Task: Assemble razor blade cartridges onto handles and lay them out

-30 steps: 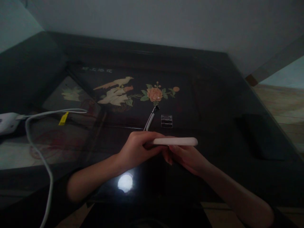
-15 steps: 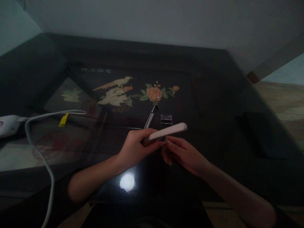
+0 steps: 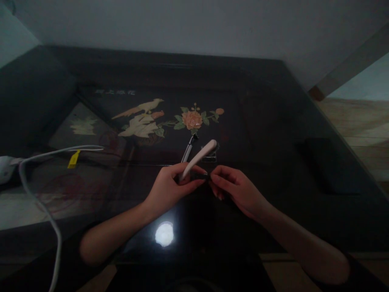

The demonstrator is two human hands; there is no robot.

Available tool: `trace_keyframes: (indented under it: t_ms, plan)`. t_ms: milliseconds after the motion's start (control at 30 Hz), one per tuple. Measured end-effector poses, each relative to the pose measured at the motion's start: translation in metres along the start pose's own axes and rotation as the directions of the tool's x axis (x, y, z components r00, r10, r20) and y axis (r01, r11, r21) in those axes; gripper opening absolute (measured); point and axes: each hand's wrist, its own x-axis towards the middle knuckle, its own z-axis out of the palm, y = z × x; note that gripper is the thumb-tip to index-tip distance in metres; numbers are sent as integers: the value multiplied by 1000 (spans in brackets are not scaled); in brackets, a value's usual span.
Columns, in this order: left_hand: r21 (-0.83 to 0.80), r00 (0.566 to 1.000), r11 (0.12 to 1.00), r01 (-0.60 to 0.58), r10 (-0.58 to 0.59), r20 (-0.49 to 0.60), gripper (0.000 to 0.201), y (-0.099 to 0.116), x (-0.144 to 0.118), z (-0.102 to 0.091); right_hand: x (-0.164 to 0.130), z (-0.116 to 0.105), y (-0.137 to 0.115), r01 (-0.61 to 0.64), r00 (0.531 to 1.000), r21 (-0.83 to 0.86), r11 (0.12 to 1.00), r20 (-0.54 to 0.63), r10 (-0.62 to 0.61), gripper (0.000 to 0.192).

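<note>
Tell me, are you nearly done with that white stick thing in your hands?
Hard to say. In hand: the left hand grips the white stick thing by its lower end, tilted up toward the flower picture. The right hand sits beside it with fingertips pinched near that end, on what I cannot tell. Left untouched on the dark glass table: a thin pen-like tool and a small clear box.

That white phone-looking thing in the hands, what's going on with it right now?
A person holds a slim white device edge-on in the left hand, tilted up and away over a dark glossy table. The right hand is just beside its lower end, fingers curled; whether it touches the device cannot be told. Behind the device lie a dark pen-like tool and a small clear case. A white cable runs along the left.
</note>
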Motion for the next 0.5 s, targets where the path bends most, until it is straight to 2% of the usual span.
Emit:
trace_keyframes:
  t_ms: [167, 267, 400, 500]
  plan:
    - [20, 1000, 1000, 1, -1, 13, 20, -3, 1, 2, -2, 0, -7, 40, 999, -182, 982, 14, -38, 26]
    - [46, 1000, 999, -14, 14, 9, 18, -5, 1, 3, -4, 0, -9, 72, 997, -234, 969, 30, -67, 24]
    - [35, 1000, 999, -29, 28, 4, 17, -5, 1, 3, -5, 0, -8, 58, 998, -203, 977, 45, -49, 26]
    - [-20, 999, 999, -35, 35, -2, 15, -4, 0, 3, -4, 0, -4, 14, 997, -102, 995, 78, -7, 29]
